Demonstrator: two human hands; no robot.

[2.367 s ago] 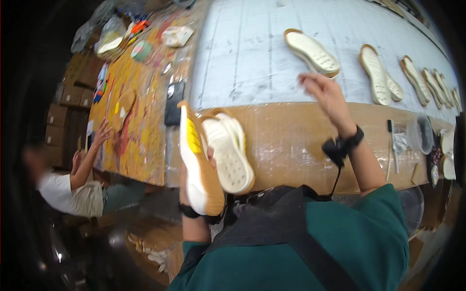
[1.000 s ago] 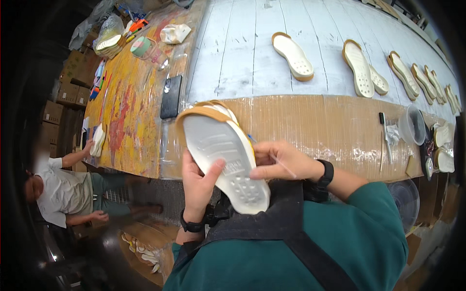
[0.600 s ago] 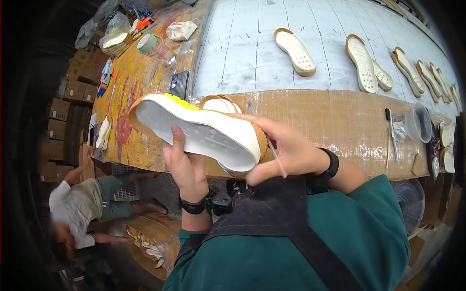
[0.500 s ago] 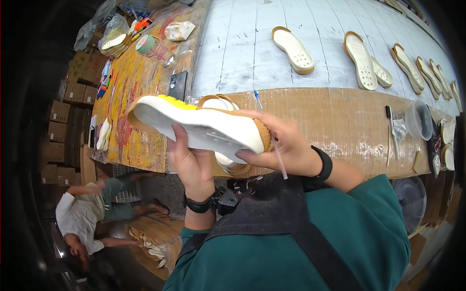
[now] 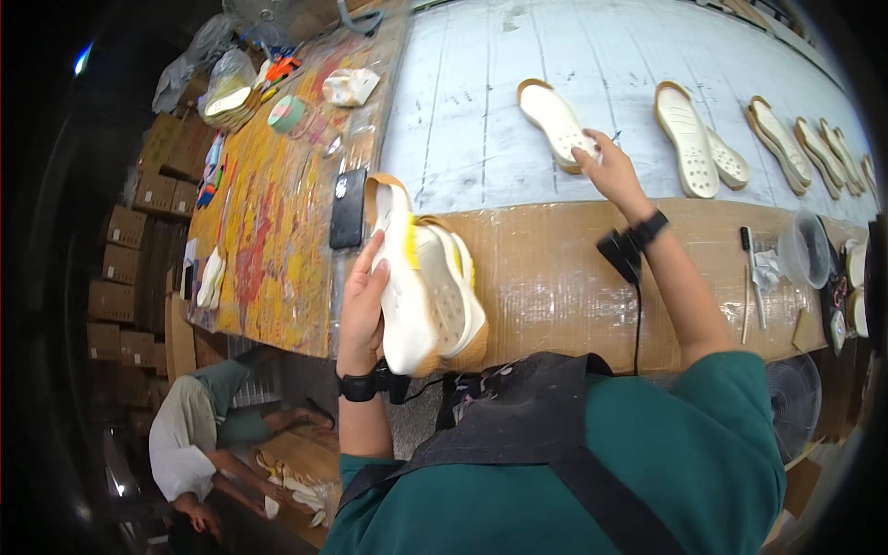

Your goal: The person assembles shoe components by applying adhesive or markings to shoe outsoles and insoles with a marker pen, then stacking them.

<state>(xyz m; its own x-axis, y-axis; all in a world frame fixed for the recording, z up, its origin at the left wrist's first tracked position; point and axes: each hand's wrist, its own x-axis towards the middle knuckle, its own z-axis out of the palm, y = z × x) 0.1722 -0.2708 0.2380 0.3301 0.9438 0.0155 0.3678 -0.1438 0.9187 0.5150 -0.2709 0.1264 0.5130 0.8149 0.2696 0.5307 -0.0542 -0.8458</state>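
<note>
My left hand [image 5: 363, 301] grips a white shoe sole [image 5: 393, 310] with a tan rim and yellow along one side, tilted on edge above the cardboard. Against its right side stands another white sole [image 5: 450, 287] with a dimpled inside and tan ends. My right hand [image 5: 610, 174] reaches over the pale table, its thumb and finger on the near end of a white-and-tan sole [image 5: 553, 116]. The blue tip of a thin pen [image 5: 617, 137] juts out beside these fingers; most of its shaft is hidden by the hand.
More soles [image 5: 686, 139] lie in a row to the right on the pale table [image 5: 462, 102]. A phone [image 5: 348, 209] lies left of my left hand. A clear tub [image 5: 803, 248] and brush [image 5: 746, 268] rest on the cardboard [image 5: 555, 287]. Another person [image 5: 190, 435] crouches at lower left.
My right hand has let go of the raised sole and moved up and right to the one on the pale table. My left hand has turned the held sole from nearly level to upright.
</note>
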